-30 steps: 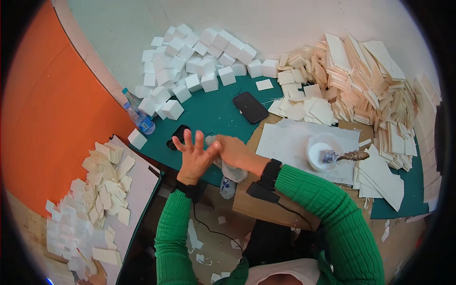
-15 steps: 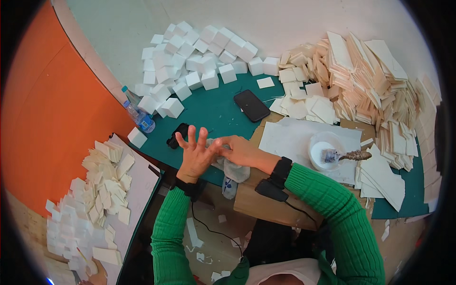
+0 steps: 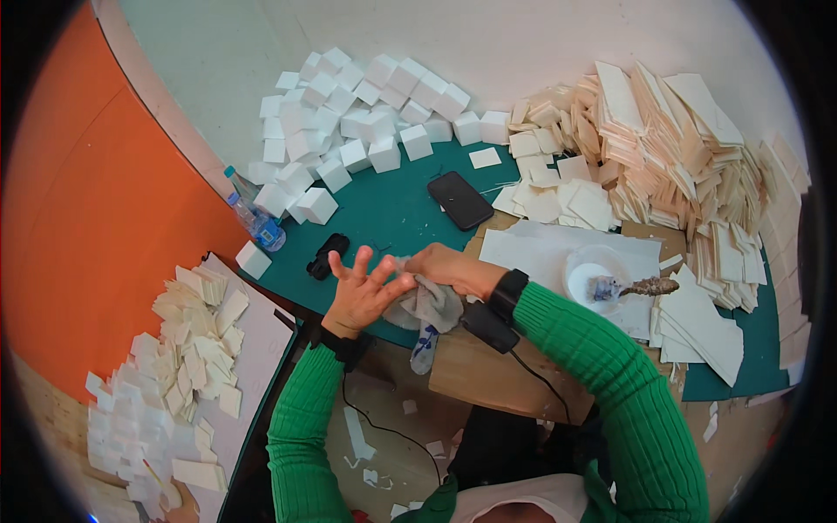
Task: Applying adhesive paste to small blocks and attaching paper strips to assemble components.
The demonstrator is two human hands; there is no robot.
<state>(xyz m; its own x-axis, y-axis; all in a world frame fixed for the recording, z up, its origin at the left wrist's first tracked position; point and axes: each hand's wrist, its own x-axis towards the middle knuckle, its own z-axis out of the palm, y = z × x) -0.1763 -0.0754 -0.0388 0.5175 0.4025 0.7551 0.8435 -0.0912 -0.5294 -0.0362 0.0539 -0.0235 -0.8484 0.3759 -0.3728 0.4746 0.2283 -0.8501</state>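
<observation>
My right hand (image 3: 455,268) is closed on a grey cloth (image 3: 433,305) at the front edge of the green table. The cloth hangs down over that edge, its lower end white with blue marks. Close beside it, my left hand (image 3: 364,295) has its fingers spread, and the cloth touches or nearly touches its fingertips. My right fingertips are partly hidden behind the left hand and the cloth. Both wrists wear black straps with cables. Just beyond my left fingers lies a small black object (image 3: 328,255) on the table.
White blocks (image 3: 375,126) are heaped at the back, with a phone (image 3: 460,200) before them. Stacked cream sheets (image 3: 663,148) fill the right side. A tub of white paste (image 3: 593,272) with a brush stands on paper. Bottles (image 3: 261,222) stand left, near a side table (image 3: 253,349).
My left fingers have shifted down and slightly right. My right wrist has risen a little, and more of the bunched cloth shows below that hand.
</observation>
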